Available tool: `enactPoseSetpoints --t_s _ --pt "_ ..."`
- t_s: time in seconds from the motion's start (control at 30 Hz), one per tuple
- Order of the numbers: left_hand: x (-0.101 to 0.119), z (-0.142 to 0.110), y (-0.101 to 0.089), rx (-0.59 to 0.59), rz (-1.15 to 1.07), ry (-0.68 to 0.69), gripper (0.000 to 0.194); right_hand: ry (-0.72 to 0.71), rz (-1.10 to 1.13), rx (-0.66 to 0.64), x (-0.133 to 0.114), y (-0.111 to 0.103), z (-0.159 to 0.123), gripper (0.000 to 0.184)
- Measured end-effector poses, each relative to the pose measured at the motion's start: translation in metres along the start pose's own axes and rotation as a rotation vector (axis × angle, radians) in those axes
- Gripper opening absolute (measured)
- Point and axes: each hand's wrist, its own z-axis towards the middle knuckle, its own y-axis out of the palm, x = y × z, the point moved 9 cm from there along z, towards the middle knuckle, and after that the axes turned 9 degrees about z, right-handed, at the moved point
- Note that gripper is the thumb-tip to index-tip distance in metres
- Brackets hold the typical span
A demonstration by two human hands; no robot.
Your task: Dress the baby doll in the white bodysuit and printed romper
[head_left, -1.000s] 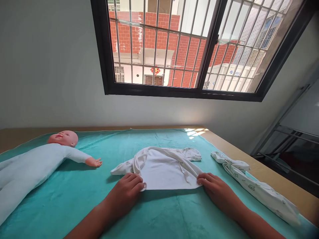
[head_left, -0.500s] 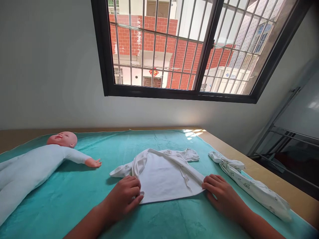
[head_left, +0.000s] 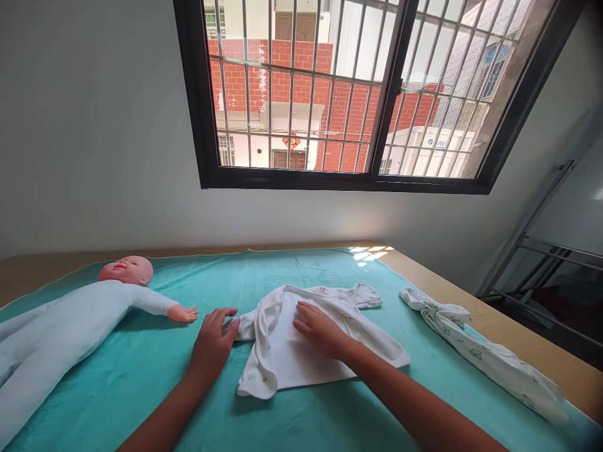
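Observation:
A white baby shirt [head_left: 301, 364] lies spread on the turquoise cloth [head_left: 292, 417], its plain inside facing up and its front edges folded back. Its sleeves carry small animal prints, and a thin tie shows partly near the right side. My left hand [head_left: 211, 342] is at the left sleeve [head_left: 245, 325], thumb and fingers curled around its end, which they hide. Across the middle of the shirt rests my right hand [head_left: 320, 329], fingers stretched out and lying on the fabric, holding nothing.
A doll [head_left: 89, 314] in a white bodysuit lies on the left, one arm reaching toward the shirt. Folded printed baby trousers [head_left: 485, 358] lie at the right, by the wooden table edge [head_left: 438, 282]. Behind stand a wall and a barred window [head_left: 301, 179].
Both hands have let go of the shirt's lower corners. My left hand moved up and left to the sleeve; my right moved left onto the shirt's middle. The left front edge has flopped down.

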Motion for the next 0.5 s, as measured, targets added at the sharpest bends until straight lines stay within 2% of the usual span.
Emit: enactPoseSetpoints --t_s 0.1,0.23,0.33,0.5 --pt "-0.009 0.003 0.011 -0.165 -0.014 -0.063 0.037 0.026 -0.067 0.015 -0.003 0.022 0.032 0.063" --pt "-0.012 0.002 0.018 -0.281 0.004 -0.115 0.037 0.028 -0.115 0.016 0.0 0.037 0.049 0.071" --pt "-0.011 0.0 0.019 -0.317 -0.043 -0.162 0.031 -0.029 -0.165 -0.044 0.002 0.041 0.055 0.072" --pt "-0.008 0.001 0.013 -0.279 -0.168 -0.191 0.03 -0.149 -0.187 -0.098 0.0 0.035 0.067 0.069"
